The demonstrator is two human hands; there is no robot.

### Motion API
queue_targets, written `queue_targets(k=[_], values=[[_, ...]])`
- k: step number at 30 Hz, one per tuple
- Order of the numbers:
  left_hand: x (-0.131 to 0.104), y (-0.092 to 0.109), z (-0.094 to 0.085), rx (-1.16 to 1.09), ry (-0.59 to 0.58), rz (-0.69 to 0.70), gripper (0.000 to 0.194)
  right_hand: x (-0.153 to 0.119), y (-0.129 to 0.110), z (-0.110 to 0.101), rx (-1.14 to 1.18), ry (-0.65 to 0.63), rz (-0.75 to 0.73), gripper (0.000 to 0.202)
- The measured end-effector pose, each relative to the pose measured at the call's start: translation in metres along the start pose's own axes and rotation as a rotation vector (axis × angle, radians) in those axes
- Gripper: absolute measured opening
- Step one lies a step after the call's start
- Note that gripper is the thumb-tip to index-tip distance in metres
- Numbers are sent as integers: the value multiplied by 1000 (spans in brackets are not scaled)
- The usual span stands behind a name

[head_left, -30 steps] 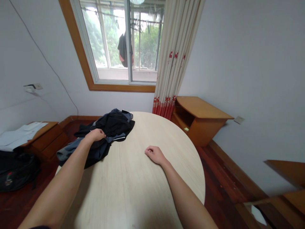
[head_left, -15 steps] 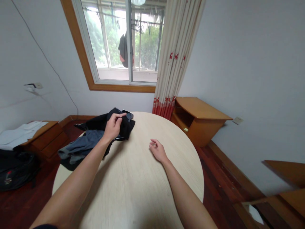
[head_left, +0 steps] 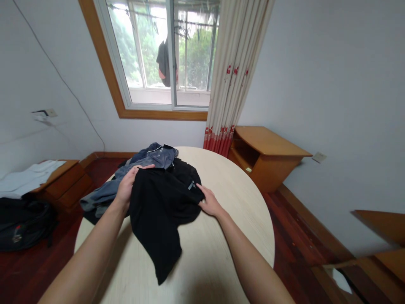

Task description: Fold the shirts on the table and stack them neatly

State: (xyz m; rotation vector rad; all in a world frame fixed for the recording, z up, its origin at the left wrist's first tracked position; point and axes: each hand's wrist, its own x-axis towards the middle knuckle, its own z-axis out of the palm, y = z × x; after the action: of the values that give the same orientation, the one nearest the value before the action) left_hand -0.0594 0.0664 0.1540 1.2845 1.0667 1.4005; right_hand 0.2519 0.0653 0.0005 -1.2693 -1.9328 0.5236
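A limp black garment (head_left: 158,202) with a small grey label spreads between my two hands over the round table (head_left: 218,261). My left hand (head_left: 128,185) is closed on its upper left edge. At the other side my right hand (head_left: 209,202) pinches the garment close to the label. One long flap of black cloth hangs towards me. Just behind it lies a heap of clothes with a blue-grey buttoned shirt (head_left: 158,155) on top; the black garment partly hides this heap. Which kind of garment the black one is, I cannot tell.
A wooden cabinet (head_left: 268,143) stands beyond the table at right, next to a long curtain (head_left: 236,63). Left of the table are a low drawer unit (head_left: 68,181) with papers on it and a black backpack (head_left: 23,226) on the floor. A window (head_left: 171,99) is ahead.
The black garment has come off the heap towards the middle of the table, uncovering the blue-grey shirt. My left hand moved left and nearer; my right hand now grips the cloth.
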Motion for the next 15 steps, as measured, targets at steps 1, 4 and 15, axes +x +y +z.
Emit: queue_targets(k=[1, 4, 15], values=[[-1, -5, -3, 16, 0, -15, 35, 0, -4, 2, -14, -24, -5, 68], [-6, -22, -7, -1, -1, -55, 39, 3, -20, 3, -64, -55, 7, 50], [6, -30, -24, -91, 70, 20, 40, -18, -106, -46, 192, -732, 108, 25]])
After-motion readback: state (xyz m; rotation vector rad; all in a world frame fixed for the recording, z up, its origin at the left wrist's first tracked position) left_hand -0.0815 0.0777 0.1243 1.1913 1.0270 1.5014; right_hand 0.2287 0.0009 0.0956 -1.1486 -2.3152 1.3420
